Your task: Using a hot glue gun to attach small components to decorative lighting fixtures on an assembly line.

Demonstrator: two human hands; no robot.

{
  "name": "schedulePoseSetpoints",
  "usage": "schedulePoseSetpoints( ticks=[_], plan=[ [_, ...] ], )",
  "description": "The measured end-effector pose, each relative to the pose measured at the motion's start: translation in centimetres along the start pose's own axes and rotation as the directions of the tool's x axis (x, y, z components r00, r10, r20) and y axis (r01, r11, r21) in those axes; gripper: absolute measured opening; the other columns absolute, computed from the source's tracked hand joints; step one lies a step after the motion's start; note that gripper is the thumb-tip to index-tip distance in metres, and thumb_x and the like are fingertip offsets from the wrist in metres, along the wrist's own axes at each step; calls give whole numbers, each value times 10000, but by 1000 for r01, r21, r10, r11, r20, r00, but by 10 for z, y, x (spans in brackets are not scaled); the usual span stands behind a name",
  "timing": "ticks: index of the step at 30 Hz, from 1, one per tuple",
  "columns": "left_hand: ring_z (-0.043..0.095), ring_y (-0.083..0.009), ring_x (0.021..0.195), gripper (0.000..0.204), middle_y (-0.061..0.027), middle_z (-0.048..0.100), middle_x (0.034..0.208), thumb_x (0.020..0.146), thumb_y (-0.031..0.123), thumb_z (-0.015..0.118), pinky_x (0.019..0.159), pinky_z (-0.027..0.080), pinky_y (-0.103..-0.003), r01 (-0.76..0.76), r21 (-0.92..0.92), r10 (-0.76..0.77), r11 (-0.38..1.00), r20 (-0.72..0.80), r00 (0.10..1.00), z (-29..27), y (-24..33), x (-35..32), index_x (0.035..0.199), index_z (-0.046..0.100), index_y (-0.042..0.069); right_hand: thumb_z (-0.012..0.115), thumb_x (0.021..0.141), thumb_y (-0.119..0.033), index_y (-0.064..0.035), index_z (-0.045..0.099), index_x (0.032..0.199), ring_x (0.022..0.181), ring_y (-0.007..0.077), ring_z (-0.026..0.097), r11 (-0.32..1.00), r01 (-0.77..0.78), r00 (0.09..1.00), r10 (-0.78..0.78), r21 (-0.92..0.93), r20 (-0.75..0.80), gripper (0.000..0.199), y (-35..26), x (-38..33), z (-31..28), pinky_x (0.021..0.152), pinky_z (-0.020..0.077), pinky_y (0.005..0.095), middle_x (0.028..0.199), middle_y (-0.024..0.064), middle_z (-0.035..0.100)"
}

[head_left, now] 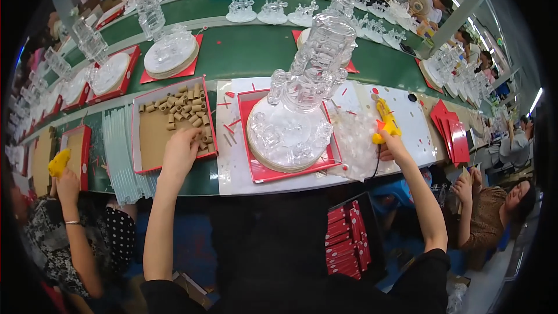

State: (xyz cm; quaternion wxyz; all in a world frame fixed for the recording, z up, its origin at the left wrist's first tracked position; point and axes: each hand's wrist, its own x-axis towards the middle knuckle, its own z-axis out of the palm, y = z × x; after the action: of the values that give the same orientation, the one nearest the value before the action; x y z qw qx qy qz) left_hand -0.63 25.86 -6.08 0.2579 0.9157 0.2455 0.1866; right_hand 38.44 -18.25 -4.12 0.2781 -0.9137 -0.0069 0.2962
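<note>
In the head view, a green surface (250, 52), partly covered by a white sheet (415, 139), runs through a crowded room with ceiling lights. Two yellow glue guns show: one (386, 110) in the grip of the right hand (393, 144), one (58, 163) held by a co-worker at left. The left hand (183, 144) reaches into one box (136, 136) of cardboard tubes (189, 103); whether its grip has closed on any cannot be told. Between the hands, one red tray (245, 110) carries one tall clear ornament (314, 61).
</note>
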Motion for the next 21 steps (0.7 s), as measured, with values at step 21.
schedulePoseSetpoints(
  ticks=[21],
  plan=[
    [622, -172, 926, 302, -108, 599, 1089, 775, -128, 618, 770, 516, -270, -205, -551, 163, 809, -124, 979, 1, 153, -73, 1055, 645, -15, 624, 846, -262, -35, 474, 1186, 1040, 306, 636, 380, 218, 830, -556, 899, 34, 435, -12, -206, 79, 835, 559, 433, 1128, 178, 611]
  ],
)
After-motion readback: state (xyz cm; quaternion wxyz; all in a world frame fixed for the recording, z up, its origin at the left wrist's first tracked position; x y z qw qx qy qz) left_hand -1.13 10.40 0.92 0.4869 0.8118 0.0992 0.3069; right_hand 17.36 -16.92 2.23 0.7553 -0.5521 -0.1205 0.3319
